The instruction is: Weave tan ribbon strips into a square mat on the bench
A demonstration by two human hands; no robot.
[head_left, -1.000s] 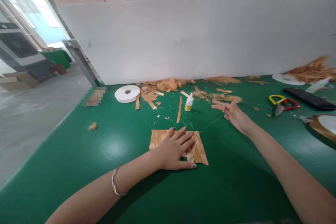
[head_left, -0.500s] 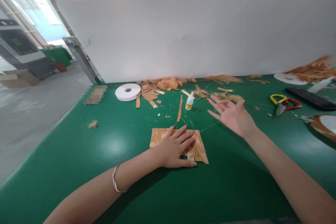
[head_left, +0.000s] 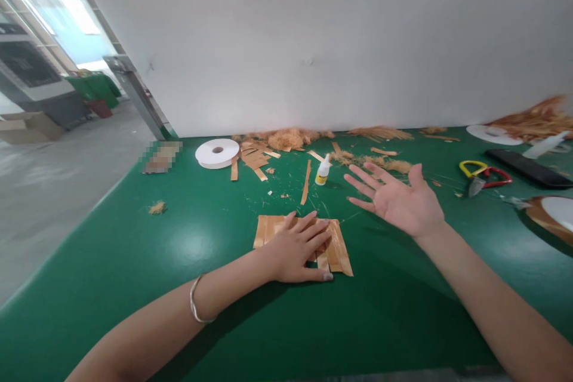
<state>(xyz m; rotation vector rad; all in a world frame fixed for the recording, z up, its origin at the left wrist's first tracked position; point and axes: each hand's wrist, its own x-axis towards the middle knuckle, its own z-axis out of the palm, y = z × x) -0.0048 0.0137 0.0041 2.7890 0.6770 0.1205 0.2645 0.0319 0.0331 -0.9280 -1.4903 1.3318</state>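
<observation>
Resting splayed left hand (head_left: 296, 252) atop sideways-long tan panel (head_left: 339, 249), gripping nothing; holding open, seemingly empty right hand (head_left: 400, 202) apart, rightward.

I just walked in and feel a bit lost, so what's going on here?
A person's bare left hand lies flat on shiny tan ribbon-like strips set side by side on a glossy green table. The bare right hand is raised off to the right, open, palm showing. A small white bottle with a yellow label stands upright beyond the strips.
</observation>
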